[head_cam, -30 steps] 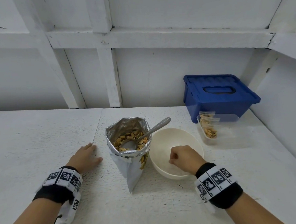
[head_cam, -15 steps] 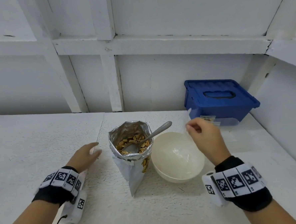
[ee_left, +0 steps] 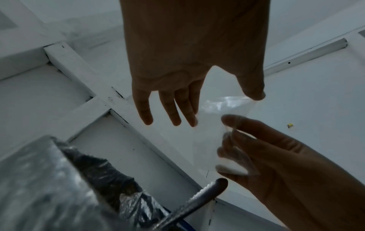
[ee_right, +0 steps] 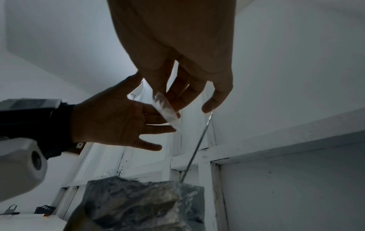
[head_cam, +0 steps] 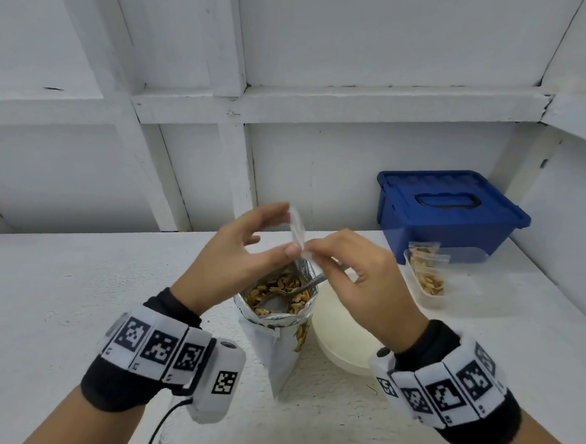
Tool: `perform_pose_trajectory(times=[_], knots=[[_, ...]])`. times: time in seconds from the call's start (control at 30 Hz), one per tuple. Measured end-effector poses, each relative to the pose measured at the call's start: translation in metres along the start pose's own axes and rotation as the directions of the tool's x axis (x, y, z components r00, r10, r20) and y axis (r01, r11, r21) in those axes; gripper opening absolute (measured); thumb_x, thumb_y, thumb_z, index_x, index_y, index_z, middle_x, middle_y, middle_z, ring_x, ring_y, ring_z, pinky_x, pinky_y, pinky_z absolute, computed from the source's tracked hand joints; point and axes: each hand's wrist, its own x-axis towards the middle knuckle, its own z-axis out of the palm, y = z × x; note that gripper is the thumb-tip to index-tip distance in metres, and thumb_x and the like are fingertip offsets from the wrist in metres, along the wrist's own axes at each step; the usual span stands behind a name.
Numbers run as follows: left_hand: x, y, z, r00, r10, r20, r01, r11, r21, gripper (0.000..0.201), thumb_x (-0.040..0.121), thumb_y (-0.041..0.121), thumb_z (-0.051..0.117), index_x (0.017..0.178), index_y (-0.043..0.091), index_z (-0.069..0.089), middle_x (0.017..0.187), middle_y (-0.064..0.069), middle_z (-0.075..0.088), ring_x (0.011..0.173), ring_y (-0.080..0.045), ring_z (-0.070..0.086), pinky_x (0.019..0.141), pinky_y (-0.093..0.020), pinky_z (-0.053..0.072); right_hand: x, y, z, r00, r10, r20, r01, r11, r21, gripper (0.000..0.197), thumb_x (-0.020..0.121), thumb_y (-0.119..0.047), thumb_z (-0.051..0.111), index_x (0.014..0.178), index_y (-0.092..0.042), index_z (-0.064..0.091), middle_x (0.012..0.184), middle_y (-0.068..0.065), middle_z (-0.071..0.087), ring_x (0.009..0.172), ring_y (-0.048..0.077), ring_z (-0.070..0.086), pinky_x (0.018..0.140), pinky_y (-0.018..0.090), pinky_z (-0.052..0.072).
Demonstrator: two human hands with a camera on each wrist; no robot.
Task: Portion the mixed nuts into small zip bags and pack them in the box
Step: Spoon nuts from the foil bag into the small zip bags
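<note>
up above the foil nut bag (head_cam: 283,311), both hands meet on one small clear zip bag (head_cam: 297,233). right hand (head_cam: 360,279) pinches its lower edge between thumb and fingertips; left hand (head_cam: 238,256) has its thumb against the bag with the other fingers spread wide and straight. a spoon (head_cam: 301,288) stands in the nuts, handle leaning toward 3 o'clock over the white bowl (head_cam: 343,342). at 2 o'clock a clear box (head_cam: 460,280) holds filled bags, with its blue lid (head_cam: 445,212) behind.
</note>
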Motion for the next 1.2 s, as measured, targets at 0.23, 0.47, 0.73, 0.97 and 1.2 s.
perform_pose_trajectory(times=[0.23, 0.47, 0.73, 0.97, 1.2], knots=[[-0.003, 0.0, 0.007, 1.0, 0.015, -0.01, -0.015, 0.997, -0.082, 0.067, 0.053, 0.065, 0.068, 0.113, 0.041, 0.049, 0.111, 0.014, 0.063, 0.109, 0.001, 0.056, 0.098, -0.029, 0.042, 0.0, -0.002, 0.006, 1.0, 0.007, 0.027, -0.007, 1.0, 0.0, 0.017, 0.089, -0.012, 0.054, 0.099, -0.012, 0.067, 0.086, 0.0, 0.066, 0.078, 0.005, 0.057, 0.063, 0.027, 0.049], [-0.005, -0.004, 0.008, 0.991, 0.08, -0.107, -0.084, 0.996, -0.035, 0.058, 0.057, 0.055, 0.067, 0.11, 0.04, 0.05, 0.107, 0.016, 0.062, 0.101, 0.003, 0.058, 0.091, -0.013, 0.043, 0.003, -0.009, 0.0, 0.997, 0.076, 0.011, -0.076, 0.996, -0.048, 0.023, 0.089, -0.022, 0.051, 0.101, -0.011, 0.068, 0.092, -0.002, 0.069, 0.086, 0.004, 0.059, 0.072, 0.018, 0.051], [-0.007, -0.006, 0.01, 0.957, 0.283, -0.065, -0.257, 0.929, 0.265, 0.066, 0.065, 0.061, 0.064, 0.119, 0.027, 0.047, 0.098, 0.003, 0.057, 0.093, -0.002, 0.051, 0.081, -0.012, 0.041, 0.029, -0.03, -0.02, 0.892, 0.377, 0.249, -0.429, 0.879, 0.206, 0.01, 0.09, -0.018, 0.058, 0.091, -0.026, 0.064, 0.084, -0.006, 0.067, 0.08, 0.003, 0.063, 0.075, 0.016, 0.051], [-0.011, -0.004, 0.013, 0.964, 0.261, -0.046, -0.236, 0.925, 0.298, 0.077, 0.063, 0.064, 0.064, 0.124, 0.019, 0.045, 0.099, 0.022, 0.043, 0.091, 0.008, 0.046, 0.077, -0.006, 0.036, 0.034, -0.03, -0.021, 0.796, 0.479, 0.37, -0.588, 0.758, 0.282, 0.019, 0.085, 0.002, 0.059, 0.087, -0.015, 0.068, 0.077, 0.007, 0.067, 0.069, 0.015, 0.061, 0.074, 0.038, 0.056], [-0.016, 0.001, 0.019, 0.979, 0.196, -0.053, -0.155, 0.892, 0.425, 0.082, 0.059, 0.072, 0.057, 0.123, 0.024, 0.041, 0.088, 0.034, 0.04, 0.084, 0.018, 0.044, 0.059, -0.006, 0.034, 0.031, -0.028, -0.02, 0.798, 0.459, 0.389, -0.528, 0.845, 0.087, 0.029, 0.087, -0.002, 0.052, 0.097, -0.021, 0.072, 0.084, 0.011, 0.071, 0.076, 0.03, 0.065, 0.074, 0.044, 0.054]])
